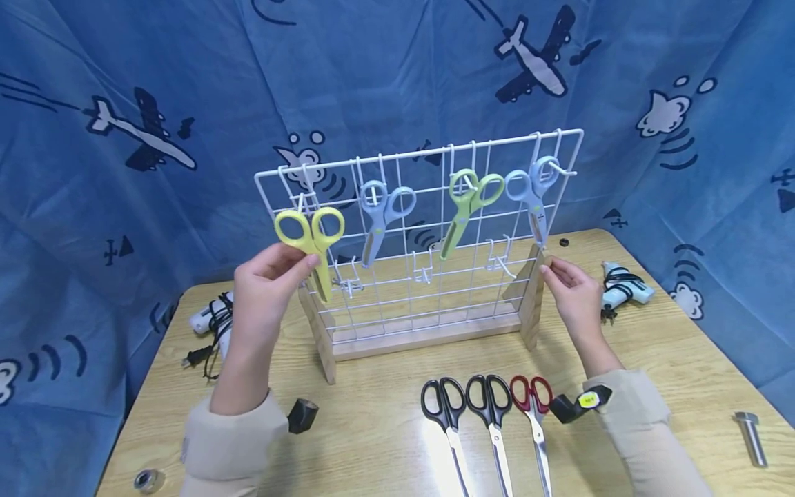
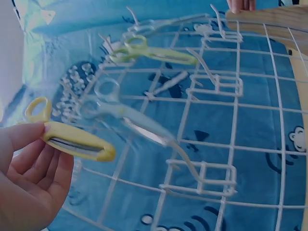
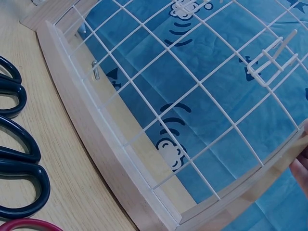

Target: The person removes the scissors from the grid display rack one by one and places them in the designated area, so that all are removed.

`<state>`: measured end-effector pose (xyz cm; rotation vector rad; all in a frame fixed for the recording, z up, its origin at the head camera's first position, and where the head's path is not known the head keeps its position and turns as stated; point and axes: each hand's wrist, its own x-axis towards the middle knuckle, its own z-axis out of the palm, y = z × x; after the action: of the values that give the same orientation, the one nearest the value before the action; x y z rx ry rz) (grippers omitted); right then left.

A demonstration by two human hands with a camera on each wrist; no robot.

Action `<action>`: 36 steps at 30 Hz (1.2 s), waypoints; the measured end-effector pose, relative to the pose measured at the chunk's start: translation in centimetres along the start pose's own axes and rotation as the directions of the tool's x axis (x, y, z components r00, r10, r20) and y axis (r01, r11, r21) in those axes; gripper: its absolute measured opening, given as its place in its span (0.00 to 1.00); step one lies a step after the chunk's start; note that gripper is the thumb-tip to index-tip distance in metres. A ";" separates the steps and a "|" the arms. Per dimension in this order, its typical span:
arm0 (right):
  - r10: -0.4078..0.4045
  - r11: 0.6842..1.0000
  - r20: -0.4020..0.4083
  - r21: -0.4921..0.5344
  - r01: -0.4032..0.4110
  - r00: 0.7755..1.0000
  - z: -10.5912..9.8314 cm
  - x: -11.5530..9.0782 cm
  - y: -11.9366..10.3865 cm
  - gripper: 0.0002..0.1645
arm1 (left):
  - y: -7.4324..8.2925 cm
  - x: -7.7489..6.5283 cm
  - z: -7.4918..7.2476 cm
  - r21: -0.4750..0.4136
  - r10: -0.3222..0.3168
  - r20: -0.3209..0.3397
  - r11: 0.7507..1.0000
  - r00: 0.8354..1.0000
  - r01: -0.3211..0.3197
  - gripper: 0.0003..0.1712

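Note:
My left hand [image 1: 270, 279] pinches a pair of yellow scissors [image 1: 319, 241] by the blades between thumb and fingers, tips down, at the left end of a white wire rack. A hook shows behind the handles; I cannot tell whether a loop is on it. The left wrist view shows the yellow blade cover [image 2: 79, 139] beside the fingertips. My right hand [image 1: 574, 290] grips the top of the rack's right wooden post [image 1: 533, 297] by its edge. Blue scissors [image 1: 377, 228], green scissors [image 1: 462, 214] and more blue scissors [image 1: 535, 200] hang from upper hooks.
Lower hooks [image 1: 424, 269] line the grid. Black-handled scissors [image 1: 448, 411], a second black pair [image 1: 493, 413] and red-handled scissors [image 1: 533, 404] lie in front. Corded devices [image 1: 630, 290] sit at both sides. A bolt [image 1: 751, 438] lies at right, a metal nut [image 1: 146, 480] at left.

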<state>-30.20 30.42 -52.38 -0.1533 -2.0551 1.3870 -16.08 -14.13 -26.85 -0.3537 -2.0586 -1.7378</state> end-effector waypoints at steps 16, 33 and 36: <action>0.020 1.000 0.011 0.011 -0.020 1.000 -0.2 0.1 -0.1 0.23 | 0.9 -6.0 0.4 -0.070 -0.088 0.125 0.993 0.988 0.098 0.13; 0.016 1.000 0.002 0.002 -0.016 1.000 -0.2 0.0 0.2 0.22 | -11.2 -12.0 2.4 0.033 -0.463 0.363 0.873 0.809 0.486 0.18; 0.017 1.000 0.006 0.004 -0.017 1.000 -0.2 0.0 0.1 0.22 | -10.5 -12.5 2.9 0.089 -0.532 0.379 0.836 0.757 0.542 0.16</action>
<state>-30.12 30.68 -52.42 -0.1661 -2.0602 1.4030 -10.25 -12.28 -42.30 -0.1155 -2.6226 -2.1646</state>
